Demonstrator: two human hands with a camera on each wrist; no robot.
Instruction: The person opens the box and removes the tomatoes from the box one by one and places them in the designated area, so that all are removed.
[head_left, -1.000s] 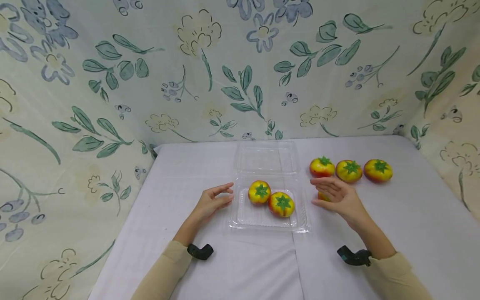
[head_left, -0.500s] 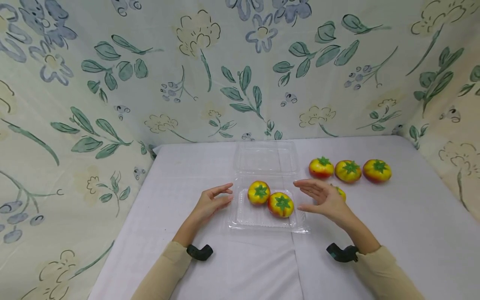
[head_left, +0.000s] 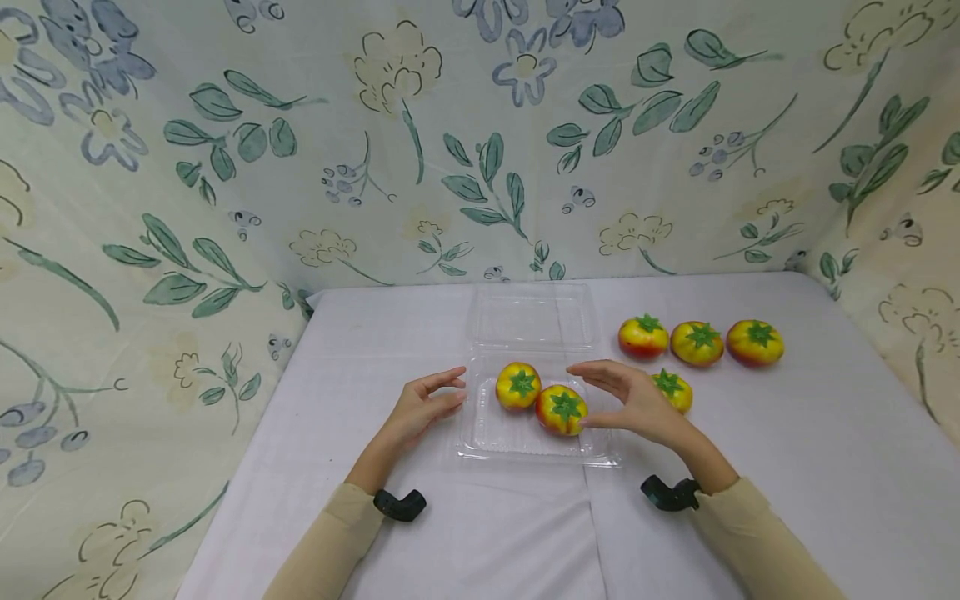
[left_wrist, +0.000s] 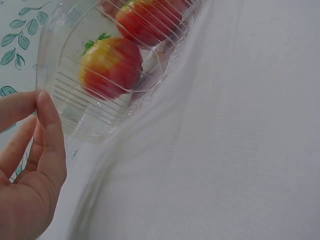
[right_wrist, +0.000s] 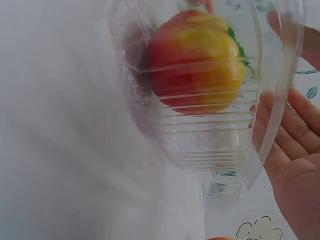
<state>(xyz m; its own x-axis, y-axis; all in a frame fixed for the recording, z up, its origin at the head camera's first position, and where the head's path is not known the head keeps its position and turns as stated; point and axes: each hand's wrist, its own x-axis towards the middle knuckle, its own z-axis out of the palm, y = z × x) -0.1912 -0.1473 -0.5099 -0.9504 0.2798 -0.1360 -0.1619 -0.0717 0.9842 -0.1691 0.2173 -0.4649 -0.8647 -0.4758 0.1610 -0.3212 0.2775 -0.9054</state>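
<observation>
A clear plastic clamshell container (head_left: 487,433) lies unfolded on the table. Two yellow-and-red fruits with green star-shaped tops, a left one (head_left: 517,386) and a right one (head_left: 562,409), sit side by side in its base. At the container's left edge, my left hand (head_left: 422,408) pinches the rim between thumb and finger, plainest in the left wrist view, where the hand (left_wrist: 35,165) is close up. My right hand (head_left: 637,404) reaches over the right rim, fingers extended and thumb apart, beside the right fruit. Whether the thumb touches that fruit, I cannot tell.
Behind the base lies the container's flat lid (head_left: 532,315). A similar fruit (head_left: 677,392) is partly behind my right hand. Farther back stands a row of three more, a left fruit (head_left: 642,337), a middle fruit (head_left: 696,343) and a right fruit (head_left: 754,342). Floral cloth (head_left: 450,233) hangs behind.
My right hand has moved left from the nearby loose fruit to over the container, uncovering that fruit. My left hand has stayed at the rim.
</observation>
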